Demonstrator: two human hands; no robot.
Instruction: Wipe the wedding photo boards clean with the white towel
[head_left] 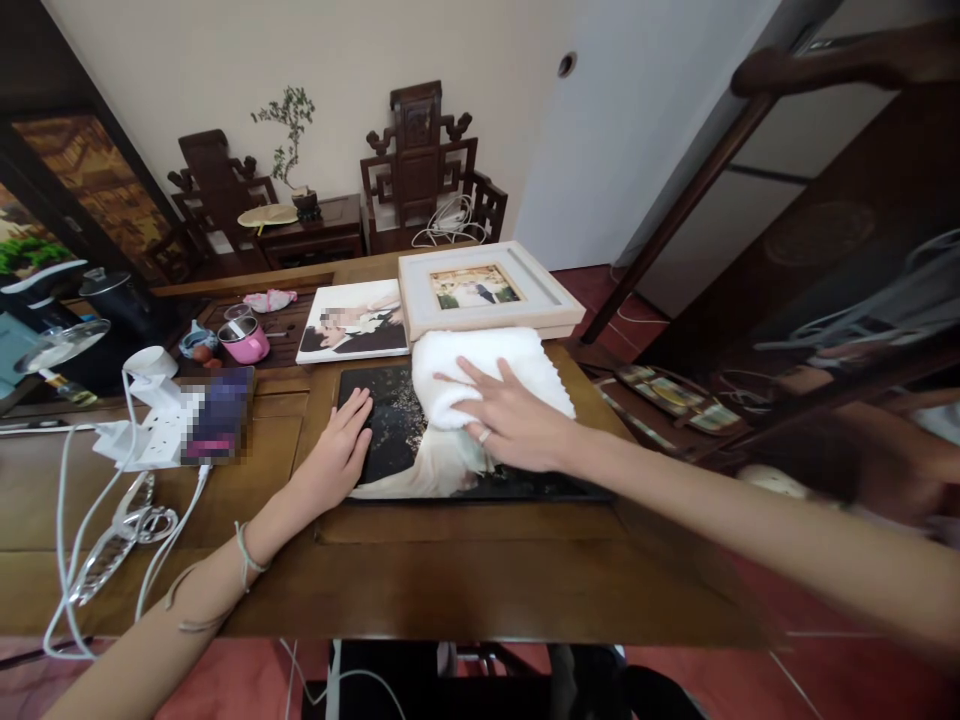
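Observation:
A dark photo panel (390,410) with a pale dress in its picture lies flat on the wooden table. On its upper right part rests a folded white towel (487,360), hiding much of the picture. My right hand (510,415), a ring on one finger, presses down on the towel with fingers spread. Flat on the panel's left edge lies my left hand (346,440), its fingers stretched out and holding nothing. Just behind the panel are a smaller photo print (360,320) and a thick cream picture frame (487,290); the towel's far edge meets the frame.
To the left are a white power strip (161,430) with cables, a phone (220,415), a clear hair claw (124,535) and a pink cup (244,342). A black kettle (120,305) stands behind them. Dark wooden chairs (420,160) stand by the wall.

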